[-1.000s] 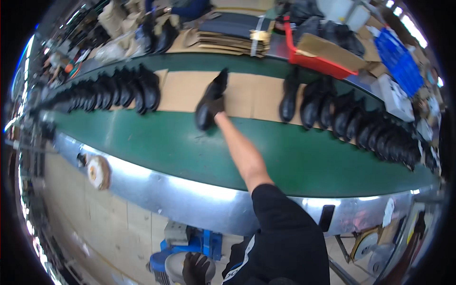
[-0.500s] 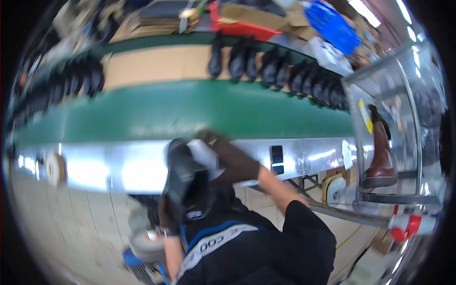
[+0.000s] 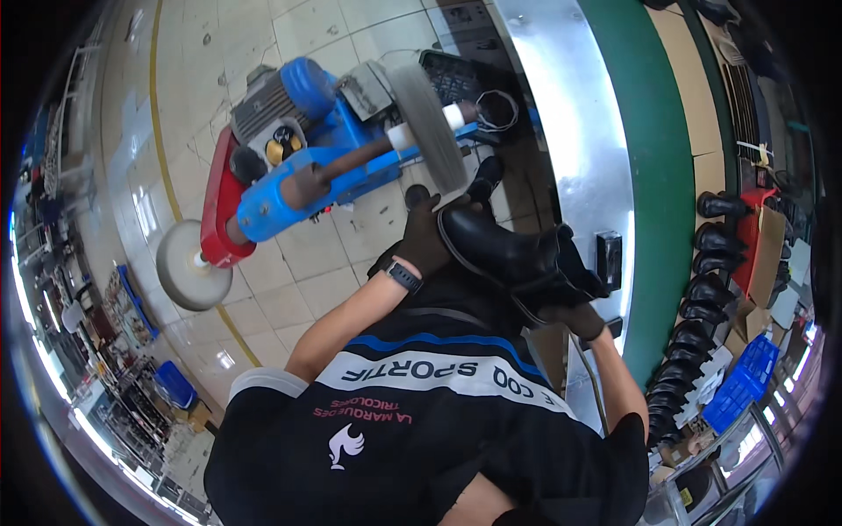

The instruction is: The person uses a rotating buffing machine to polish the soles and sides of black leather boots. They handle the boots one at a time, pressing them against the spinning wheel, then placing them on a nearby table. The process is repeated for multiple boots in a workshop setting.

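Note:
A black leather ankle boot [image 3: 502, 250] is held across the front of my body, its toe to the left and its shaft to the right. My left hand [image 3: 424, 238], in a dark brown glove, is closed round the toe end. My gloved right hand [image 3: 574, 319] grips the boot near the heel, its fingers partly hidden beneath. Just beyond the toe stands a grey buffing wheel [image 3: 427, 131] on the shaft of a blue machine [image 3: 272, 206]. The wheel's lower rim is close to the boot; I cannot tell whether they touch.
A white wheel [image 3: 195, 266] sits at the machine's other end, beside a red guard [image 3: 219, 197]. On my right runs a metal-edged bench [image 3: 574, 114] with a green top [image 3: 653, 131], a dark phone [image 3: 608, 260] and a row of black boots [image 3: 706, 294]. A blue crate [image 3: 741, 383] lies beyond.
My view has swung from the bench to the buffing machine on my left; the bench now lies on my right. The boot has come along, now held sideways in both hands.

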A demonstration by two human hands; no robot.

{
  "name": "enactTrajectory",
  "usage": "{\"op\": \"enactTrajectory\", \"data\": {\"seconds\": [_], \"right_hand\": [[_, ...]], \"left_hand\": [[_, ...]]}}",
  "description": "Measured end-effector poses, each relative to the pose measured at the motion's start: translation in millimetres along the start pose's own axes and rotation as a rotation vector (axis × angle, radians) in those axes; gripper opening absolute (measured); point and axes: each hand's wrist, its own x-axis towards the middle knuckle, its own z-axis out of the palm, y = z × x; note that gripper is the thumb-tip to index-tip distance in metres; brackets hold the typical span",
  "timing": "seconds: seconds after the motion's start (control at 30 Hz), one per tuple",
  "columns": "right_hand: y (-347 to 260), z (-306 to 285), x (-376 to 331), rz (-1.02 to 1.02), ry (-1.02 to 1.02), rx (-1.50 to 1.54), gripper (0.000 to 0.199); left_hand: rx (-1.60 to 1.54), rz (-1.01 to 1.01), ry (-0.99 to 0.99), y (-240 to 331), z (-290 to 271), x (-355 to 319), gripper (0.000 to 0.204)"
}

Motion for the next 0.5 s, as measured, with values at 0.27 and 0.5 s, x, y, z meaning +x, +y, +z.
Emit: {"op": "enactTrajectory", "data": {"seconds": [0.27, 0.5], "right_hand": [[37, 86, 57, -0.050, 0.371, 0.616, 0.035], [2, 110, 159, -0.206, 0.167, 0.861, 0.036]], "left_hand": [[0.694, 0.256, -0.031, -17, -55, 62, 0.060], [0.016, -0.054, 0.060, -7, -134, 128, 0.059]]}}
